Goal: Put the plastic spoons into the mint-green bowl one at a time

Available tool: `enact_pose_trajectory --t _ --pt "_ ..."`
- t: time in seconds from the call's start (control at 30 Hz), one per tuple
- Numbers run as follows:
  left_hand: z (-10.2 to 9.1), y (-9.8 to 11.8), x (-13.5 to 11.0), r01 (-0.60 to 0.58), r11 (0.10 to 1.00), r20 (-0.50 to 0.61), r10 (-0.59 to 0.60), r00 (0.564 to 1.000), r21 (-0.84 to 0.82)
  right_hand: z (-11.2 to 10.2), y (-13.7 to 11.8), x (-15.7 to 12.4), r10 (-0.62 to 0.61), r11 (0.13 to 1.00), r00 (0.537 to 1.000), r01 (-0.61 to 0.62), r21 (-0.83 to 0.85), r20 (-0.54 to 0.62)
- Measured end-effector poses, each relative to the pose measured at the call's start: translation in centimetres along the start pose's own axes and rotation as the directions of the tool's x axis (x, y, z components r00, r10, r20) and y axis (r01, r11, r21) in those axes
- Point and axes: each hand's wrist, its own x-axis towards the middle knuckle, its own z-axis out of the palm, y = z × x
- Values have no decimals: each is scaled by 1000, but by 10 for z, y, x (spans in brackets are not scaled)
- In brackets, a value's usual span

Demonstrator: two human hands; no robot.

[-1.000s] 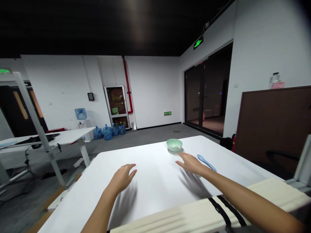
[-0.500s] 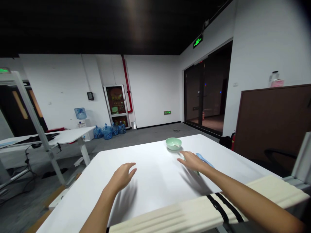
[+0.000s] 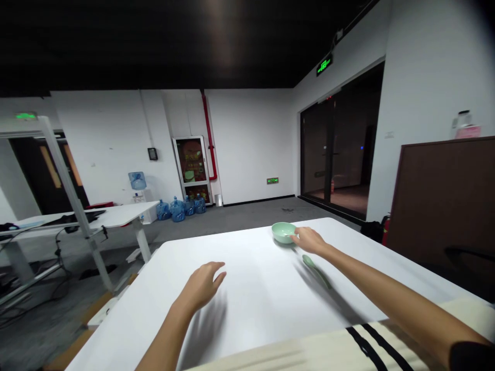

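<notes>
At the far side of the white table (image 3: 247,278) stands a pale green bowl (image 3: 283,236), with something small and light inside that I cannot make out. My right hand (image 3: 311,241) is at the bowl's right rim, thumb and fingers closed about it. Below that hand a green spoon (image 3: 317,272) lies on the tabletop. Over the left part of the table hovers my left hand (image 3: 203,283), fingers apart and holding nothing. No blue spoon shows; my right hand and forearm cover the area where it lay.
A cream cloth with black stripes (image 3: 367,346) lies along the near edge. To the left are another white table (image 3: 127,214) and a metal post (image 3: 71,180). Blue water bottles (image 3: 178,210) stand by the far wall; a brown cabinet (image 3: 444,206) is at right.
My right hand has moved forward to the bowl's rim, uncovering the green spoon and covering the blue one. My left hand stays nearly where it was. The view has swung slightly left.
</notes>
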Motion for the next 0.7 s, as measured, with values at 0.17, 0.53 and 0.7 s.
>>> enact_pose_trajectory --t 0.17,0.53,0.7 --pt "-1 -3 1 -23 999 -15 22 1000 -26 2 -6 58 98 995 995 -98 -26 7" --pt "-5 -1 6 7 999 28 -6 1000 -45 46 -2 128 242 969 948 -227 -96 205" --pt "-4 -3 8 19 999 28 -17 999 -43 71 10 143 273 962 932 -257 -98 239"
